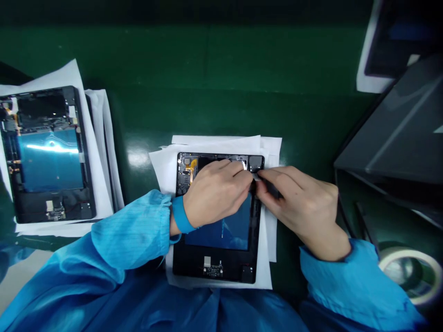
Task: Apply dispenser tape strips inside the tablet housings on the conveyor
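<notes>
Item count: bench contents

Two opened tablets are lying on the green bench: one opened tablet (221, 240) at centre and a second tablet (48, 154) at far left. Two stacks of white paper sheets are sitting beneath them, a centre stack (266, 258) and a left stack (100, 152). Two hands are showing, the left hand (214, 193) and the right hand (304, 203), each in one blue sleeve. One blue wristband (180, 216) is showing. One tape roll (413, 276) is lying at lower right.
</notes>
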A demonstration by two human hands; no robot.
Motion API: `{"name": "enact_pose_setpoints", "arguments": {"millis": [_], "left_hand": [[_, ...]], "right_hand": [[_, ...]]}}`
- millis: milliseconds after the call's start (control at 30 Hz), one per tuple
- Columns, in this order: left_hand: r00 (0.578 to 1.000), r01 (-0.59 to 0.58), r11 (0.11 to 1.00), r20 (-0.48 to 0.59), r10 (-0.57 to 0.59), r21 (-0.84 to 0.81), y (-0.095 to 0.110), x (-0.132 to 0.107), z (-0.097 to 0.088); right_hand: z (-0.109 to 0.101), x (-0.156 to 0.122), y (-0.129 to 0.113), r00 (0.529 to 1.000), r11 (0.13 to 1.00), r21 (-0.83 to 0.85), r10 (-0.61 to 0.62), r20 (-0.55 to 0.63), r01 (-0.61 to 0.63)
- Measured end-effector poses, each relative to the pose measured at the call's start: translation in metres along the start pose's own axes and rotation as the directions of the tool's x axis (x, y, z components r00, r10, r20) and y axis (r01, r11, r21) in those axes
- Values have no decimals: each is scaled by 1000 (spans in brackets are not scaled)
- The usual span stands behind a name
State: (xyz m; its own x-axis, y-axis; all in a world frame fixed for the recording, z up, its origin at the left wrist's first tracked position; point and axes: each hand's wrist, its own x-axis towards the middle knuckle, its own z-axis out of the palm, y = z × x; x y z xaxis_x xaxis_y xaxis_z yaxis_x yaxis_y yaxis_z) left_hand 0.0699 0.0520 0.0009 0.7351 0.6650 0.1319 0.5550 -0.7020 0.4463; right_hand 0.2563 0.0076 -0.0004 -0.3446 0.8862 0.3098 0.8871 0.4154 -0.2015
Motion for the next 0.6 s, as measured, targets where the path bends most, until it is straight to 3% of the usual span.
{"name": "enact_pose_setpoints", "arguments": {"millis": [367,600], "left_hand": [[1000,-21,1000,-10,21,7,1,-4,1],[1000,-18,1000,-17,18,7,2,-5,4]], "right_hand": [[-4,2,-5,996,995,-36,-92,5,92],[-11,1,-6,980,985,-64,-153,131,162]]}}
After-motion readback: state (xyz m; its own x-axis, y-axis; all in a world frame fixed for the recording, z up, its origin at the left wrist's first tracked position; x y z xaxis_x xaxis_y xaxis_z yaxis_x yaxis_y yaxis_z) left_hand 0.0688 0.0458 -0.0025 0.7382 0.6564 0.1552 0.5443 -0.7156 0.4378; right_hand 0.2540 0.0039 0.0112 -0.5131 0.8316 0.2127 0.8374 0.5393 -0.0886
